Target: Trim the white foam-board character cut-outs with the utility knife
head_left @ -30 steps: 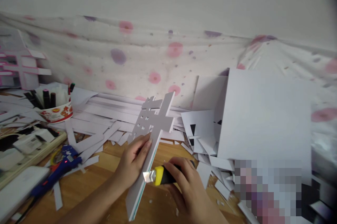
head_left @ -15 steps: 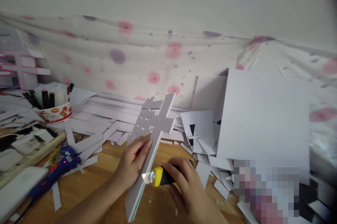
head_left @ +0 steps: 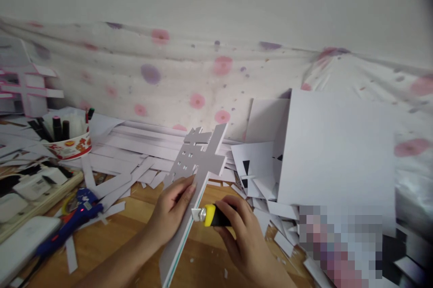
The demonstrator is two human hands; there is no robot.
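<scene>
My left hand (head_left: 171,212) grips a long white foam-board cutout (head_left: 198,162), cross-shaped with small square holes, and holds it tilted up from the wooden table (head_left: 111,243). Its fingers lie along the board's face. My right hand (head_left: 241,238) is closed round a yellow and black utility knife (head_left: 211,216). The knife's blade touches the right edge of the board just beside my left fingertips.
White board strips and scraps (head_left: 135,153) litter the table's back. A large white sheet (head_left: 338,153) leans at the right. A blue glue gun (head_left: 72,218) lies at the left, with a paper cup of markers (head_left: 69,141) behind it. Spotted cloth (head_left: 189,76) covers the wall.
The knife and my right hand have slid a little up and right along the board's edge. My left hand and the board have barely moved.
</scene>
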